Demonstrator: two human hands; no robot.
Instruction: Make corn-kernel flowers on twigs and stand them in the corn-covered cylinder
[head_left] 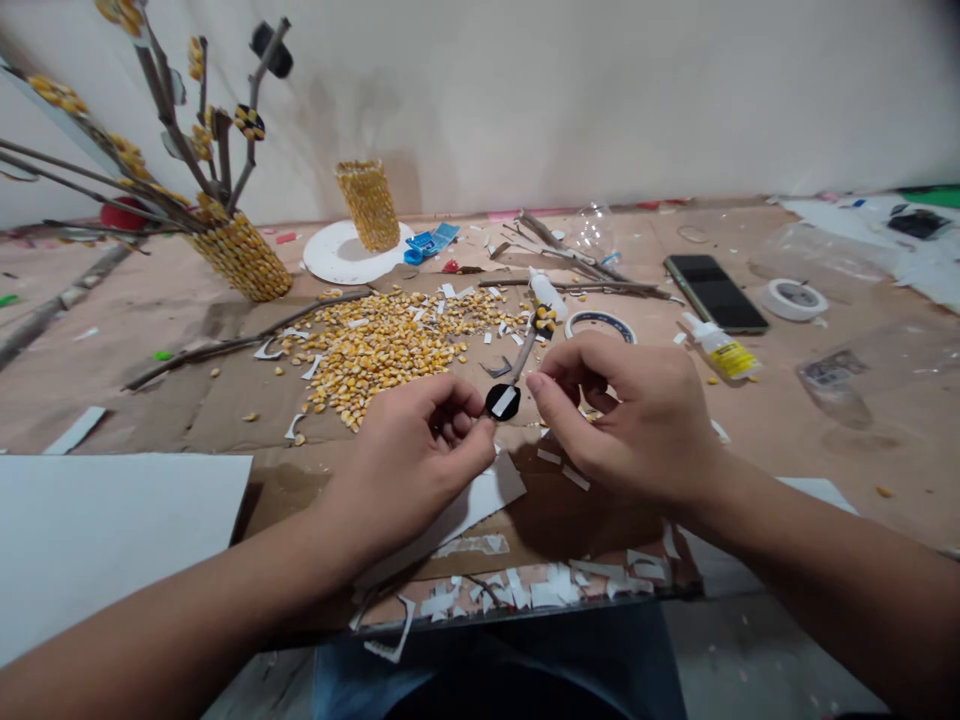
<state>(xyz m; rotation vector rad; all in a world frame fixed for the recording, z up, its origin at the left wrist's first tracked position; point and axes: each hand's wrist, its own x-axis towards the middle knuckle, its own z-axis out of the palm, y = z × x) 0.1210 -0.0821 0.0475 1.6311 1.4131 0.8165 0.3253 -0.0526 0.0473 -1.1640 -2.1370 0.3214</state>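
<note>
My left hand (pixel 420 455) pinches a small black disc (pixel 502 401) that has a white square of tape on it. My right hand (pixel 622 410) is closed beside it, its thumb and forefinger tips touching the disc's right edge. A thin twig (pixel 525 352) runs up from the disc toward a tip covered with corn kernels. Both hands hover over brown cardboard (pixel 300 420) with a white paper strip (pixel 480 500) lying under them.
A pile of corn kernels (pixel 375 345) lies ahead on the left. Behind stand a kernel-covered vase with branches (pixel 240 255), a kernel-covered cylinder (pixel 369 205) on a white disc, a phone (pixel 714 292), glue bottles (pixel 721 348), tape rolls (pixel 795 298) and a white sheet (pixel 97 530).
</note>
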